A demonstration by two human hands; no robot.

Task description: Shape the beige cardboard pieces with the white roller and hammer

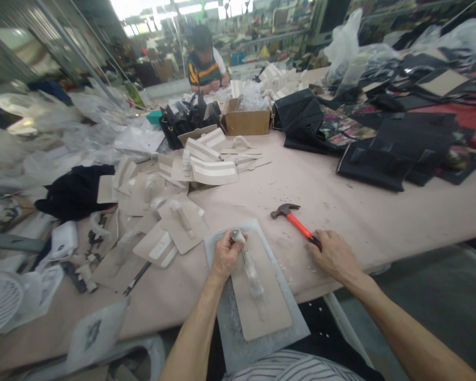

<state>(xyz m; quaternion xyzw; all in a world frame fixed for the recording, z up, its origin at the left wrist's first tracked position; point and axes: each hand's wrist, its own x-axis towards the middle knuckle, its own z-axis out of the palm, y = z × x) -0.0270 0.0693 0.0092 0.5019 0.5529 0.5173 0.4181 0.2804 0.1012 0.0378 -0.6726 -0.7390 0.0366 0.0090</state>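
My left hand is closed round the upper end of a plastic-wrapped handle, which has a round metallic tip. The handle lies along a beige board panel with rounded corners. Under the panel is a grey slab, sticking out past the table edge over my lap. To the right, my right hand grips the black end of a claw hammer with an orange handle. The hammer's head rests on the table, and my fingers partly hide its grip.
Several similar beige panels lie piled to the left. Farther back stand a cardboard box and black bags. Black bag pieces cover the right side. Small white scraps dot the cloth-covered table. Another person sits across it.
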